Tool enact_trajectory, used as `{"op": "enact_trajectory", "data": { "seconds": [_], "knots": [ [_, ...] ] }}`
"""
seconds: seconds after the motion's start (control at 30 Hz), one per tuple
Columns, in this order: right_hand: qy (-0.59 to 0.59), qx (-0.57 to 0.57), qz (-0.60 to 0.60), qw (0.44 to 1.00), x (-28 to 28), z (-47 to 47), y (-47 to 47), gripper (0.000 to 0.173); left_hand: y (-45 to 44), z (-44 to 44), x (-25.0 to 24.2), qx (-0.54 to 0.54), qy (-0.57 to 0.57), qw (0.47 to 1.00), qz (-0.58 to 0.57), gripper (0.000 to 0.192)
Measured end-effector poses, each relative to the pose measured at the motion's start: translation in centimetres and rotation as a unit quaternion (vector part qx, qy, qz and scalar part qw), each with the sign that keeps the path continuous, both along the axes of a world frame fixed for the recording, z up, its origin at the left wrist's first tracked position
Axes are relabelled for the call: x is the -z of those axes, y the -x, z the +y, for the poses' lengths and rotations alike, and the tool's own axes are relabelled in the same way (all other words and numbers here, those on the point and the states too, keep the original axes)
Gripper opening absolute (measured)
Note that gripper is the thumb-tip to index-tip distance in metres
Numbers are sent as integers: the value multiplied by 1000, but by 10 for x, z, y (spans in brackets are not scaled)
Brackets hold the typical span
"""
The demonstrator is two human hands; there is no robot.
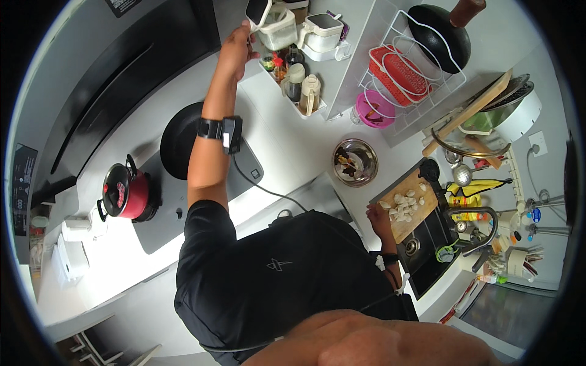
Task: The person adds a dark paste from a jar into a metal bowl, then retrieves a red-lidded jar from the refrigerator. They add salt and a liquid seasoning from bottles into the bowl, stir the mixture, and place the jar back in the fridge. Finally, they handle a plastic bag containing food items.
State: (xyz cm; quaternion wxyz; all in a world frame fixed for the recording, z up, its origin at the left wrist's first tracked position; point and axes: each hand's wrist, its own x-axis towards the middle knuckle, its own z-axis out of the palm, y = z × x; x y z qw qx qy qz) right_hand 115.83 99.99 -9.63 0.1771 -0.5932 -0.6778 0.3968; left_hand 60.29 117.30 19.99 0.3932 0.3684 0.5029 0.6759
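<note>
My left hand [239,48] reaches to the wall shelf, its fingers closed at the handle side of a clear seasoning box [278,32] whose lid [258,11] is raised. Beside that box stands a similar box [322,32] with its lid down. My right hand [379,218] is low at the near edge of a wooden cutting board [414,212], fingers apart, next to peeled garlic cloves [404,207]. Whether it touches the board or a clove is unclear. A steel bowl [355,163] with dark and yellowish bits inside stands between the two hands.
A black frying pan [177,142] and a red lidded pot [126,191] are on the cooktop [171,228] at left. Bottles stand in a white rack [314,110] below the boxes. The board spans part of a black sink [428,263] with a curved faucet [492,228].
</note>
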Motion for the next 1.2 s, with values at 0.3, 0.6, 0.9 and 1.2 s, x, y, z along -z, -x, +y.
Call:
{"op": "enact_trajectory", "data": {
  "seconds": [0.3, 0.6, 0.9, 1.2],
  "knots": [
    [-83, -57, 58, 993, -105, 56, 49, 21, -57, -100, 42, 206, 33, 976, -67, 30],
    [-238, -134, 179, 945, -264, 85, 133, 22, -135, -140, 78, 320, 44, 945, -51, 35],
    [-319, -89, 149, 932, -274, 71, 154, 21, -162, -157, 89, 288, -4, 954, 79, 26],
    [-342, -113, 142, 922, -266, 51, 145, 10, -176, -163, 96, 267, -12, 961, 70, 18]
  ]
}}
